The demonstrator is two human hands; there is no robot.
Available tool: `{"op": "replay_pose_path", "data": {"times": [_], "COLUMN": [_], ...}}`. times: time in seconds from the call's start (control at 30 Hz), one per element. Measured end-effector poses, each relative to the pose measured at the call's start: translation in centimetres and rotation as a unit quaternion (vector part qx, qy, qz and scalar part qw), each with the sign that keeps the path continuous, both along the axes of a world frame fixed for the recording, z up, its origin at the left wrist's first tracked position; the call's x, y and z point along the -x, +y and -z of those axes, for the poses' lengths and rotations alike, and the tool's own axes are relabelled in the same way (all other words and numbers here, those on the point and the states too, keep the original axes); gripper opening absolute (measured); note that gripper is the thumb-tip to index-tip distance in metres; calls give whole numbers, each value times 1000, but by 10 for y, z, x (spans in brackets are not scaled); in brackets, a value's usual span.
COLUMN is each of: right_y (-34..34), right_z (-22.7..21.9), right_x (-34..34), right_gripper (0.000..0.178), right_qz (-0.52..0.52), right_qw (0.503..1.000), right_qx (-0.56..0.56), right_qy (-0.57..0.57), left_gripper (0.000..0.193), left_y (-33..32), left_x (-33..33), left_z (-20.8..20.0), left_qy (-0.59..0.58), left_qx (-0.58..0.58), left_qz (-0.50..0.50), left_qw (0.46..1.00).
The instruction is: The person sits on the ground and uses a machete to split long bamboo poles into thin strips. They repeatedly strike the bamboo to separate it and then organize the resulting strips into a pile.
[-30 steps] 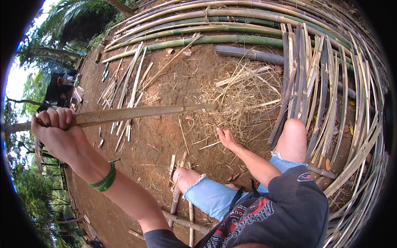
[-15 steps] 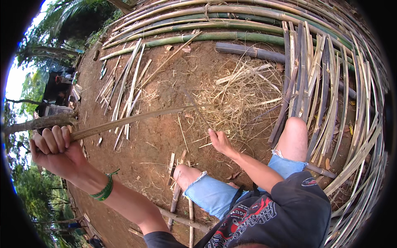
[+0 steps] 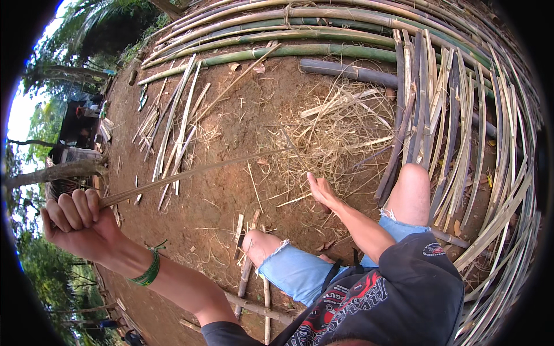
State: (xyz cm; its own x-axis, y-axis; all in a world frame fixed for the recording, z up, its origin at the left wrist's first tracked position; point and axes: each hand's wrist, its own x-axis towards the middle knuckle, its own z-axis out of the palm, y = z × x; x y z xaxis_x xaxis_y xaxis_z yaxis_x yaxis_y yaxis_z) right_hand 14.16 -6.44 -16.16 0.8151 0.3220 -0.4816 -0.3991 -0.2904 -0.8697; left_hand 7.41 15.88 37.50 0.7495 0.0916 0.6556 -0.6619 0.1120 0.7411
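Observation:
My left hand, out at the far left, is closed in a fist around the end of a long, narrow bamboo strip. The strip slants up to the right, its far part over the ground before my knees. In my right hand, in front of my right knee, is a knife; its thin, dark blade crosses the strip near the far end and seems to touch it. My right palm hides the knife's handle. Beneath the blade lies a heap of bamboo shavings.
Long bamboo poles lie across the far side. Split bamboo strips are spread at my right, beside a dark bamboo pole. Shorter pale strips rest on the dirt ground at the left. Sticks lie by my left knee.
My right hand has moved a little away and to the right with the knife. My left hand has dropped slightly, and the strip now looks straighter and narrower.

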Motion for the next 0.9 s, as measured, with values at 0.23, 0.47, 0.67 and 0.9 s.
{"op": "replay_pose_path", "data": {"times": [0.23, 0.47, 0.67, 0.9], "right_y": [17, 4, -12, -10], "right_z": [-11, 3, 46, -3], "right_x": [20, 21, 2, 23], "right_gripper": [64, 67, 73, 73], "right_qz": [8, -19, 21, -27], "right_qw": [974, 994, 997, 980], "right_qx": [-144, -59, 24, -12], "right_qy": [-176, -85, -63, -195], "left_gripper": [43, 41, 42, 43], "left_y": [-4, -5, -10, -28], "left_x": [-1, 3, -12, -9], "left_z": [1, 3, 1, -3], "left_qy": [-5, -17, -24, 3], "left_qx": [-4, 1, 23, 78], "left_qz": [-5, -2, -98, -214], "left_qw": [1000, 1000, 995, 974]}}
